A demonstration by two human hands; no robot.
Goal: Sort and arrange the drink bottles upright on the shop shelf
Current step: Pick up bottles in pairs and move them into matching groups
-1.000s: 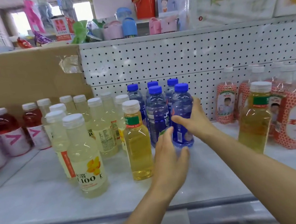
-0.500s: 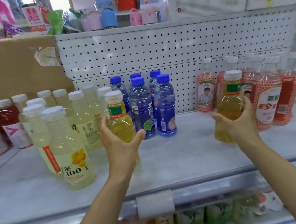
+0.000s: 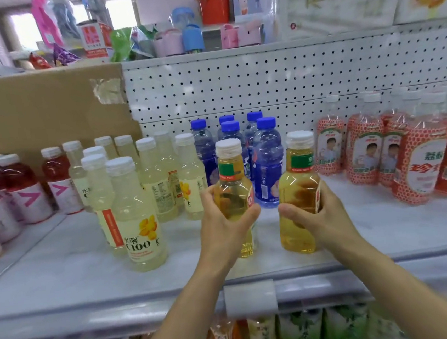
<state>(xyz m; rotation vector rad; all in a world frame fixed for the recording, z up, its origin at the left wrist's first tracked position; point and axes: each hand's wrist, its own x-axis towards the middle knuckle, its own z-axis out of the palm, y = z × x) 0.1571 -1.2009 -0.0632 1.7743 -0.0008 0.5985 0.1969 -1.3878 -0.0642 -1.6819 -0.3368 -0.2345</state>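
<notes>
Two amber tea bottles with white caps stand upright side by side at the front middle of the white shelf (image 3: pixel 62 266). My left hand (image 3: pixel 225 224) grips the left tea bottle (image 3: pixel 230 168) around its body. My right hand (image 3: pixel 319 217) grips the right tea bottle (image 3: pixel 300 167) the same way. Right behind them stand several blue bottles (image 3: pixel 266 162) with blue caps against the pegboard.
Pale yellow C100 bottles (image 3: pixel 136 213) crowd the shelf left of my hands, red drinks (image 3: pixel 28 191) further left. Red-and-white patterned bottles (image 3: pixel 417 156) fill the right side. A cardboard sheet (image 3: pixel 42 113) leans at the back left. More drinks sit on the shelf below.
My right hand has carried its tea bottle leftward from the patterned bottles to beside the left tea bottle. My left hand keeps its hold on the other bottle.
</notes>
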